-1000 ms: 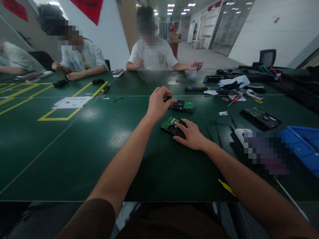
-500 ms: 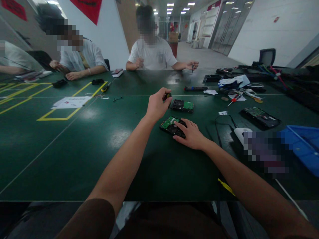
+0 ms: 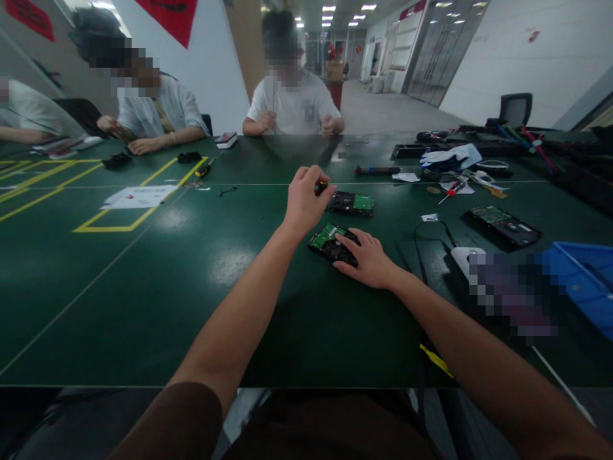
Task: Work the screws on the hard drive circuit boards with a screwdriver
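On the green table, a hard drive (image 3: pixel 328 237) lies with its circuit board up. My right hand (image 3: pixel 368 259) is wrapped round its right side, thumb on the near edge and fingers over the top. Above the drive's far left corner, my left hand (image 3: pixel 306 195) is closed on a small screwdriver (image 3: pixel 322 186) with a dark and yellow handle; its thin shaft points down at the board, and the tip is too small to make out. A second hard drive (image 3: pixel 354 203) with a green board lies just beyond.
A third drive (image 3: pixel 502 227), a blurred device with a cable (image 3: pixel 467 259) and a blue tray (image 3: pixel 582 281) stand on the right. Gloves (image 3: pixel 450 156), a red screwdriver (image 3: pixel 453 190) and a black tool (image 3: pixel 377 170) lie farther back. Two people (image 3: pixel 294 105) (image 3: pixel 160 112) sit opposite.
My left hand has turned slightly on the screwdriver, its fingers a little higher. The person opposite has drawn one hand in towards the body. My right hand stays on the drive.
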{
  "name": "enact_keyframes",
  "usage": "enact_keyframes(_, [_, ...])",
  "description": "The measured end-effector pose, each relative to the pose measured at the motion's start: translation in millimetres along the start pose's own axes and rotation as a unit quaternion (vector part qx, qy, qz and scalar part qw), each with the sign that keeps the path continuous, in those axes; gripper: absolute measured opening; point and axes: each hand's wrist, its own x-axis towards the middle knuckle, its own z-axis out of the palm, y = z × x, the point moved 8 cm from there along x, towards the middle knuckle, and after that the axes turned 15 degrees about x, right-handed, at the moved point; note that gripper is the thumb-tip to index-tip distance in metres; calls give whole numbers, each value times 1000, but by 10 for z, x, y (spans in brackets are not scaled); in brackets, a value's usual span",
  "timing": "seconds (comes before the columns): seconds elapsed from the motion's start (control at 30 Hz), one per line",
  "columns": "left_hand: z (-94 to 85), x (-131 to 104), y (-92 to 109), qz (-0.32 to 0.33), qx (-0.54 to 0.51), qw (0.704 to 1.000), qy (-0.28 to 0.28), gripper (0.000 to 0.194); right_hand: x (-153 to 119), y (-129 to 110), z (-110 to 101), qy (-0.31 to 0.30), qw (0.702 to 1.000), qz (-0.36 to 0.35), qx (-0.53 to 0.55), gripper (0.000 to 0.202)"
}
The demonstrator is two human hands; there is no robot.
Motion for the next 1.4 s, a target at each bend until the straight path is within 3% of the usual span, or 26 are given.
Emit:
enact_keyframes(0.33, [122,2,-40,20,-22,999,-35,15,-6,-10,-5,-5,1000,3,-5,81])
enact_keyframes(0.63, [35,10,-78,-3,0,1000,-4,22,0,7,7,2,1000,-5,-6,81])
enact_keyframes(1.1, [165,-2,-67,22,-31,998,-49,24,-1,8,10,-5,1000,-3,-1,81])
enact_keyframes(1.4, [84,2,-48,16,-8,1000,-26,20,-1,4,12,0,1000,-8,0,82])
